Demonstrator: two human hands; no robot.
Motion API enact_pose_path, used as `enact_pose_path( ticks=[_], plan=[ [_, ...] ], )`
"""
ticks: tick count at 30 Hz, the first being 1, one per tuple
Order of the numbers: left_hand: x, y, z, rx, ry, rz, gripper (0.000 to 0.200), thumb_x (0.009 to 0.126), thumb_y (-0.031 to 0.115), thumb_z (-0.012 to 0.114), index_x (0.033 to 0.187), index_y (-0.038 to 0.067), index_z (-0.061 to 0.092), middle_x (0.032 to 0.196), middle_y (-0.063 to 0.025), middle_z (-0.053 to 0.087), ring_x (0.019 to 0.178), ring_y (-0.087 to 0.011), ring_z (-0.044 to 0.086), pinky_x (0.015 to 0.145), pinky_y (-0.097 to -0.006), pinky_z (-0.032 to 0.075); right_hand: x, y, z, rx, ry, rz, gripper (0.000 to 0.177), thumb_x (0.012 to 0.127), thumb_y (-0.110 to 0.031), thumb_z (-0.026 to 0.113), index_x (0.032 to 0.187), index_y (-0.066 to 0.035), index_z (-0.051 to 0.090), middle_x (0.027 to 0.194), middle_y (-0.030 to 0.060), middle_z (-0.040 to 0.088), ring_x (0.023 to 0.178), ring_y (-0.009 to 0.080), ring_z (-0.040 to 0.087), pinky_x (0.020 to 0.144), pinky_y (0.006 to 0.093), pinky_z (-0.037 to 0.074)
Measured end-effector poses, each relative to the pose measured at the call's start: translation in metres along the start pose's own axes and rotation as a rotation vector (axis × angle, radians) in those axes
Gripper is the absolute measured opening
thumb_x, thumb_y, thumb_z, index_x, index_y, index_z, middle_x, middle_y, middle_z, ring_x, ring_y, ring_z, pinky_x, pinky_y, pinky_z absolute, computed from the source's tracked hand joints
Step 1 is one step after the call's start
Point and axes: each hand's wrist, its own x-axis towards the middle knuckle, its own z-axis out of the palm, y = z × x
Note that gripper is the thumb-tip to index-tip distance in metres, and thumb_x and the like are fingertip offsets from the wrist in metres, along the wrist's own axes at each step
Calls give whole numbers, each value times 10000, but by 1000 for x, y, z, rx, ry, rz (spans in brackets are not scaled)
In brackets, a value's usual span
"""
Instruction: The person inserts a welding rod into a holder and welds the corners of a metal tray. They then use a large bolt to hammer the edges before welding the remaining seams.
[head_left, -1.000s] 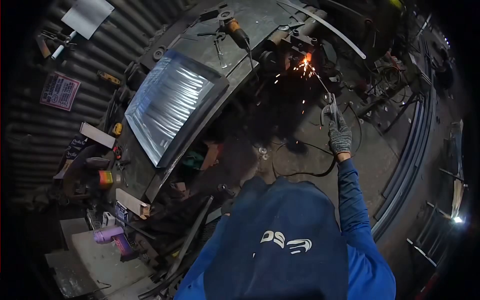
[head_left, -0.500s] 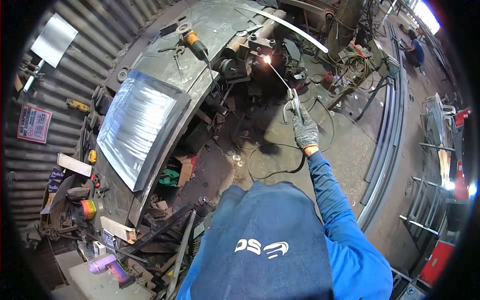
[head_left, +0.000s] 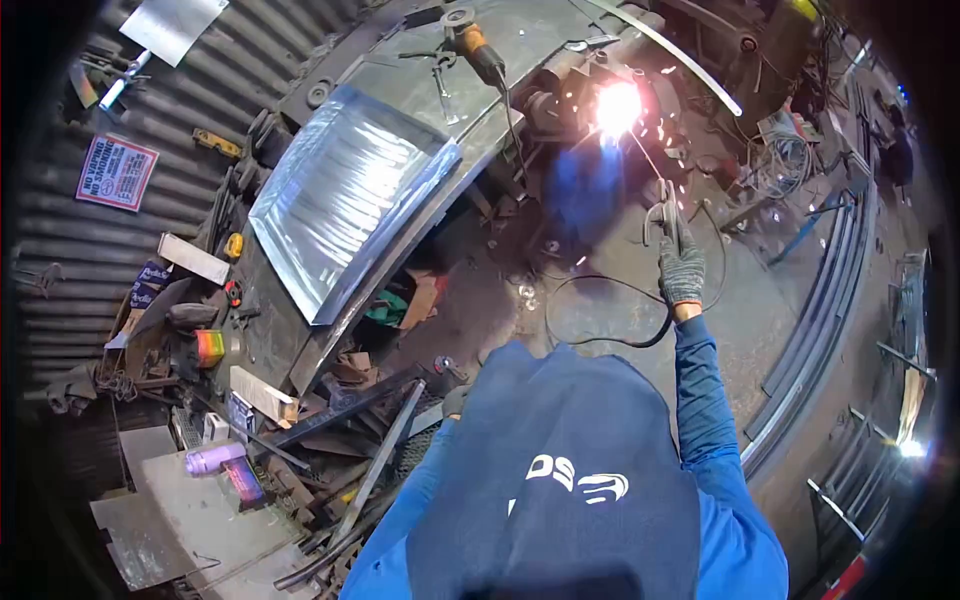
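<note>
My right hand, in a grey knit glove, is closed around a welding electrode holder. A thin welding rod runs from its jaws up to a blinding white arc at the table's far edge. Glare and flying sparks hide the metal being struck there. Of my left hand, only a bit of dark glove shows at the left side of my dark blue apron; its fingers are hidden.
A steel table carries an angle grinder and a shiny, film-like sheet panel. A cable loops across the floor below my right hand. Scrap metal lies at lower left, and long steel bars lie on the right.
The small glow at the rod's tip has grown into a large bright arc with sparks. My view has shifted, and part of my left glove now shows beside the apron.
</note>
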Motion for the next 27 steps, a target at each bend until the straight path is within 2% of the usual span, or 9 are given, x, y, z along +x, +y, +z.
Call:
enact_pose_path(
  ticks=[4, 8, 9, 14, 17, 18, 21, 24, 27],
  plan=[
    [12, -23, 15, -6, 40, 28, 416, 880, 459, 616, 1075, 110, 731, 1090, -186, 706, 1045, -343, 683, 861, -452, 519, 10, 33, 8, -355, 116, -470, 473, 996, -185, 561, 1461, -112, 517, 672, 25, 542, 522, 106, 442, 495, 320, 414],
    [-5, 13, -11, -75, -101, -12, 431, 856, 443, 662, 1110, 103, 732, 1112, -172, 713, 1027, -333, 691, 864, -420, 524, 0, 9, 4, -87, 10, -96, 463, 998, -165, 563, 1460, -163, 532, 652, -27, 495, 515, 67, 429, 441, 282, 366],
    [-2, -7, 4, -281, -12, 106, 417, 849, 402, 681, 1145, 112, 729, 1108, -154, 726, 1021, -327, 697, 864, -413, 525, 0, 11, 5, -5, 8, -63, 459, 998, -158, 566, 1456, -173, 539, 653, -44, 488, 516, 57, 419, 431, 272, 350],
    [2, -27, 17, -117, 53, 93, 388, 860, 356, 671, 1164, 120, 724, 1123, -151, 726, 1028, -315, 700, 869, -417, 525, -2, -5, 1, 90, -22, 107, 466, 1007, -178, 576, 1468, -215, 519, 622, -56, 456, 449, 53, 392, 387, 261, 316],
    [-3, -10, 11, -56, 43, 42, 364, 883, 394, 640, 1140, 153, 733, 1124, -128, 728, 1041, -325, 695, 881, -427, 522, 3, 14, -2, -129, -38, -117, 455, 994, -184, 585, 1444, -149, 529, 816, 33, 548, 658, 121, 505, 562, 284, 392],
    [19, -29, 20, -26, -94, -70, 416, 875, 440, 642, 1165, 154, 726, 1140, -141, 723, 1055, -329, 691, 902, -423, 521, 1, 16, -5, -122, -50, -105, 454, 990, -186, 588, 1437, -127, 533, 881, 63, 578, 727, 144, 543, 620, 291, 417],
    [1, -24, 23, -191, 110, 30, 480, 858, 481, 652, 1200, 151, 714, 1148, -144, 721, 1067, -333, 688, 924, -421, 518, -18, -9, -23, 214, -9, 220, 457, 978, -196, 628, 1425, -130, 560, 866, 61, 694, 584, 146, 590, 547, 303, 476],
    [5, -38, 30, -187, 73, 81, 479, 840, 437, 706, 1204, 126, 715, 1132, -137, 733, 1049, -281, 698, 926, -392, 518, -41, -25, -44, 330, 31, 480, 435, 972, -240, 641, 1395, -172, 568, 708, 6, 579, 500, 112, 508, 439, 284, 401],
    [-3, -34, 34, -133, 73, 48, 469, 843, 423, 708, 1201, 119, 715, 1130, -137, 733, 1045, -274, 698, 924, -388, 519, -76, 1, -60, 532, 130, 776, 264, 976, -248, 623, 1214, -137, 603, 665, 1, 524, 467, 115, 461, 400, 283, 365]
  ],
)
